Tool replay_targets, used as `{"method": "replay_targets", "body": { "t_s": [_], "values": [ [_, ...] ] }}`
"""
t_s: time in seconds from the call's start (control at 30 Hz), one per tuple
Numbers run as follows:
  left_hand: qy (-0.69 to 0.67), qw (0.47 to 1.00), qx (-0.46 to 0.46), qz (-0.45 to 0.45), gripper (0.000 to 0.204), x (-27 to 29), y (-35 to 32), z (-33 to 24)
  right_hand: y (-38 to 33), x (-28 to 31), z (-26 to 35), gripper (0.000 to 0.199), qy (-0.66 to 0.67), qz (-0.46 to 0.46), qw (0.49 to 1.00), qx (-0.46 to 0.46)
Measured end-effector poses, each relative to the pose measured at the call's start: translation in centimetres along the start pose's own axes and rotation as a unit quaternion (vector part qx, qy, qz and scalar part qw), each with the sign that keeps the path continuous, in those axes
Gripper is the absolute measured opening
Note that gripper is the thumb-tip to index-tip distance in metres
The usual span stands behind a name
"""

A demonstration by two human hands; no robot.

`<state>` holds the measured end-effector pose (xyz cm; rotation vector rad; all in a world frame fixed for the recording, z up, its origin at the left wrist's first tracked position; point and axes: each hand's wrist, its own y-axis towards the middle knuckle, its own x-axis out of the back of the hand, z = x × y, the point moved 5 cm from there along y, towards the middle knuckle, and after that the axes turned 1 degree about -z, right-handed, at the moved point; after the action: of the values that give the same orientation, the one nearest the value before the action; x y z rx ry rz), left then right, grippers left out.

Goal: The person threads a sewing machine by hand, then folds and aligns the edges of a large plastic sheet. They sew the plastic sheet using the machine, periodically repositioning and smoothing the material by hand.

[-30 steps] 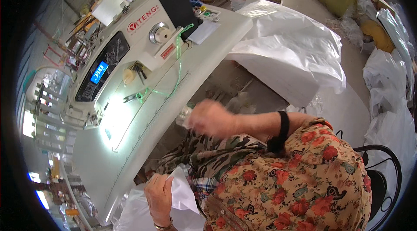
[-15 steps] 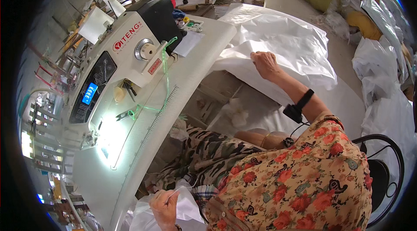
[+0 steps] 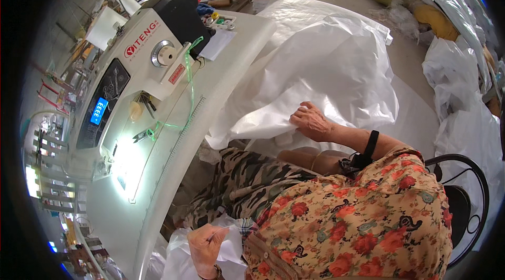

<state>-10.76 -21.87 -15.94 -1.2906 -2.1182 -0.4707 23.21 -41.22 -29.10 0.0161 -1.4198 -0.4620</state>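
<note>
Beside the white table (image 3: 108,214) drapes a big plastic sheet (image 3: 321,64), a smaller stretch of white plastic (image 3: 180,260) near the table's end — the sheet might slip or crease if the right hand (image 3: 313,122), seemingly pinching its edge, pulls unevenly — though whether the curled left hand (image 3: 206,246) pinches the smaller stretch, I cannot tell.

Sewing workshop, industrial sewing machine (image 3: 139,51), piled plastic sacks (image 3: 463,90)
</note>
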Motion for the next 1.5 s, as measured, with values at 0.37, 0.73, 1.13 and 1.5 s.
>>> {"method": "replay_targets", "body": {
  "t_s": [0.37, 0.73, 1.13, 1.5],
  "values": [
    [0.015, 1.0, 0.012, 0.0, 0.025, 0.5, 0.7, 0.5, -5.7, 5.6, -15.3, 0.024, 0.392, -0.186, 0.841, -0.324],
    [-0.163, 0.986, 0.012, -0.004, 0.017, -0.8, 1.3, 0.4, -6.5, 25.7, -5.7, 0.034, 0.367, -0.524, 0.747, -0.182],
    [0.269, 0.939, -0.036, -0.212, 0.043, 1.6, -6.2, 5.4, 8.1, 7.9, 21.5, 0.032, 0.681, -0.04, 0.688, 0.248],
    [-0.255, 0.855, 0.04, -0.451, 0.062, 3.7, -9.4, 2.8, 8.7, 6.9, 28.4, 0.045, 0.455, -0.033, 0.817, 0.351]
  ]
}}
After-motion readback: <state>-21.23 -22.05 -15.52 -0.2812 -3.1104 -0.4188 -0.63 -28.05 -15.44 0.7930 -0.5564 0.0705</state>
